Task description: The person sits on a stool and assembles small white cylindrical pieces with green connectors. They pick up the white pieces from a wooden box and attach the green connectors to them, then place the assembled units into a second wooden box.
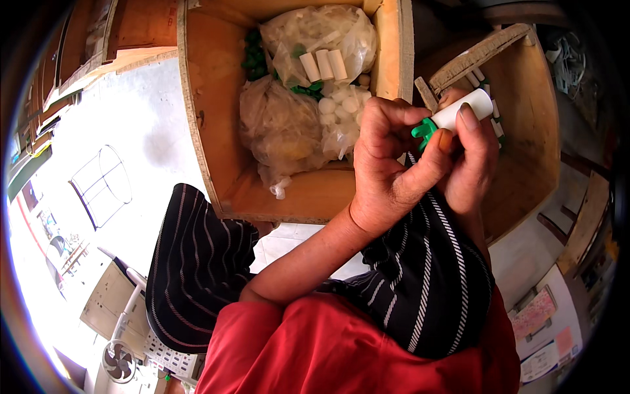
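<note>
Both hands meet over the gap between two wooden boxes. My right hand (pixel 474 157) is closed around a short white cylinder (pixel 467 109), smooth and tilted up to the right. A green plastic piece with prongs (pixel 425 131) sits against the cylinder's lower left end. Thumb and forefinger of my left hand (pixel 390 154) close around that green piece. How far the two parts fit together is hidden by the fingers.
The left wooden box (pixel 197 121) holds clear plastic bags (pixel 279 118), three white cylinders (pixel 323 65) and green pieces (pixel 254 56). More white cylinders lie in the right box (pixel 528 157), under a wooden bar (pixel 482 56). A fan (pixel 120 361) stands lower left.
</note>
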{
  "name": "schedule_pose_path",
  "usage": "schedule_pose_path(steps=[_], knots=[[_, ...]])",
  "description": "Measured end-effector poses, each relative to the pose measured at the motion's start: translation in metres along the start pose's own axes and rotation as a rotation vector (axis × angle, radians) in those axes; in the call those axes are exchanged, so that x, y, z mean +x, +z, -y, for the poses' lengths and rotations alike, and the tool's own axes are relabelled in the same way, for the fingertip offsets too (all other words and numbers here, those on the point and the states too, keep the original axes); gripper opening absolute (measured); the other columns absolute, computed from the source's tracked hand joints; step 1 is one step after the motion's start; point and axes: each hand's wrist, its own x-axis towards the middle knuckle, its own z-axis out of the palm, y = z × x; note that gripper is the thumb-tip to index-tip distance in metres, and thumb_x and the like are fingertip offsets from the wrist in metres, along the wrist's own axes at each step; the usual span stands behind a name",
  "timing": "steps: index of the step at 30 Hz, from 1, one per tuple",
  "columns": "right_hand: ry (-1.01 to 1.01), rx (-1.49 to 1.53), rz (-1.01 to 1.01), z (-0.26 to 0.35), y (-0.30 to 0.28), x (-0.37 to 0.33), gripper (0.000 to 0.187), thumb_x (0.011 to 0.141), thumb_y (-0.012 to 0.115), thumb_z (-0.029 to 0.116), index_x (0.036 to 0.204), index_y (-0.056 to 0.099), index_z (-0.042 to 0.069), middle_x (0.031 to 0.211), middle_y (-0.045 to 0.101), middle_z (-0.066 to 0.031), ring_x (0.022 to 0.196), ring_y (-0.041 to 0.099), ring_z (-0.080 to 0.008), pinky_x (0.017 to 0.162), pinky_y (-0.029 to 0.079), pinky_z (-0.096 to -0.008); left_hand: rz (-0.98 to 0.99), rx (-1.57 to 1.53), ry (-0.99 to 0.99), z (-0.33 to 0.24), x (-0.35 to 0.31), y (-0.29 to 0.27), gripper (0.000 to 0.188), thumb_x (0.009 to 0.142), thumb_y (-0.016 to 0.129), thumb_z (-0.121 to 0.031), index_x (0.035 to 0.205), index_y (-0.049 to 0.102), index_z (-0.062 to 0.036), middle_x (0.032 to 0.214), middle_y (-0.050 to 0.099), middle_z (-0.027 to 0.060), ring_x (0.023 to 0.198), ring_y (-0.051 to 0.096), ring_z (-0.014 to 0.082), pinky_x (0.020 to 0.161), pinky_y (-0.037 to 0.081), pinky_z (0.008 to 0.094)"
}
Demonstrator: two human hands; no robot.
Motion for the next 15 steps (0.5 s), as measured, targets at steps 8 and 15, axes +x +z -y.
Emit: schedule_pose_path(steps=[8, 15], knots=[[0.001, 0.035, -0.054, 0.0033, -0.0023, -0.0025, 0.019, 0.087, 0.058, 0.023, 0.095, 0.059, 0.006, 0.070, 0.050, 0.0065, 0.055, 0.035, 0.0004, 0.047, 0.024, -0.0170, 0.012, -0.001, 0.029, 0.0026, -0.0026, 0.0064, 0.034, 0.081, 0.068, -0.001, 0.103, 0.042, -0.0019, 0.094, 0.055, 0.0051, 0.085, 0.056, 0.0095, 0.074, 0.045, 0.0221], [0.022, 0.071, -0.034, 0.0040, -0.0056, -0.0039, 0.018, 0.088, 0.057, 0.021, 0.095, 0.059, 0.005, 0.068, 0.048, 0.0066, 0.052, 0.032, 0.0003, 0.045, 0.022, -0.0175, 0.023, -0.083, 0.003, 0.0030, -0.0065, 0.0083, 0.035, 0.080, 0.067, 0.002, 0.104, 0.042, -0.0015, 0.096, 0.057, 0.0066, 0.087, 0.058, 0.0102, 0.077, 0.047, 0.0230]])
